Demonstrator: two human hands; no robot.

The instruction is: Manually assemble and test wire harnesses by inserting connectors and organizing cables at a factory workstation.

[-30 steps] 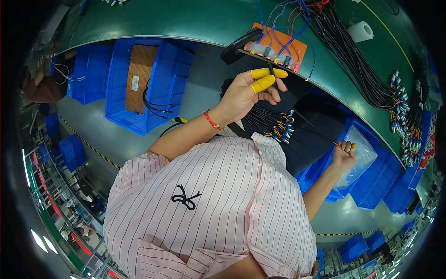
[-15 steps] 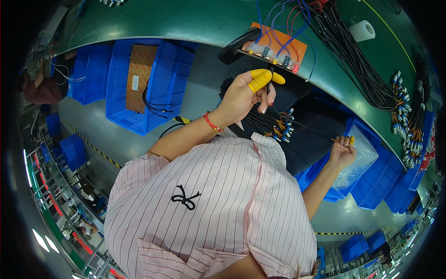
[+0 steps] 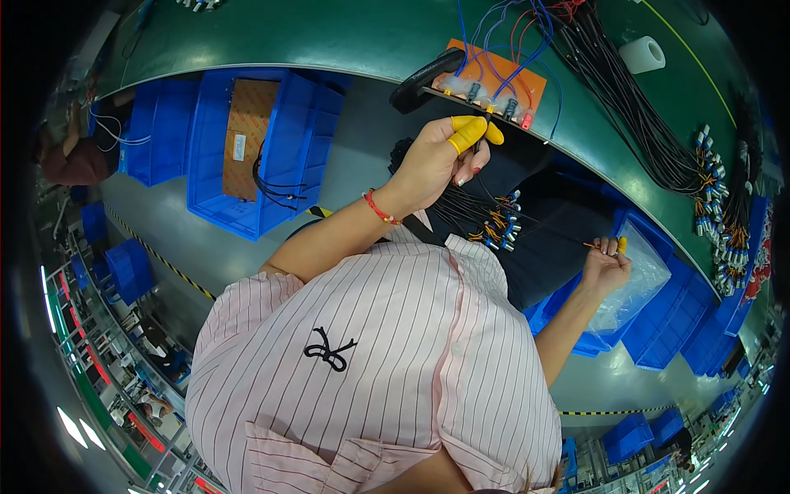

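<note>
My left hand (image 3: 440,160), with yellow finger cots on two fingers, pinches the end of a black cable (image 3: 488,122). That end points up at a yellow-tipped jack (image 3: 490,109) on the edge of an orange board (image 3: 527,82); whether it is seated in the jack I cannot tell. The cable runs slackly down to the right, where my right hand (image 3: 607,267) is closed on its other end, showing a bit of orange wire. In my lap lies a bundle of black cables (image 3: 461,210) with blue-and-white connectors (image 3: 502,222).
A black ring-shaped part (image 3: 411,86) leans beside the board, and blue and red wires (image 3: 494,33) rise from it. On the green table (image 3: 313,37) lie a thick cable bundle (image 3: 625,107) and a white roll (image 3: 642,54). Blue bins (image 3: 247,214) stand below the table's edge.
My left hand has shifted slightly to the right, bringing the cable end close against the yellow-tipped jack. The board has moved a little. My right hand has hardly moved.
</note>
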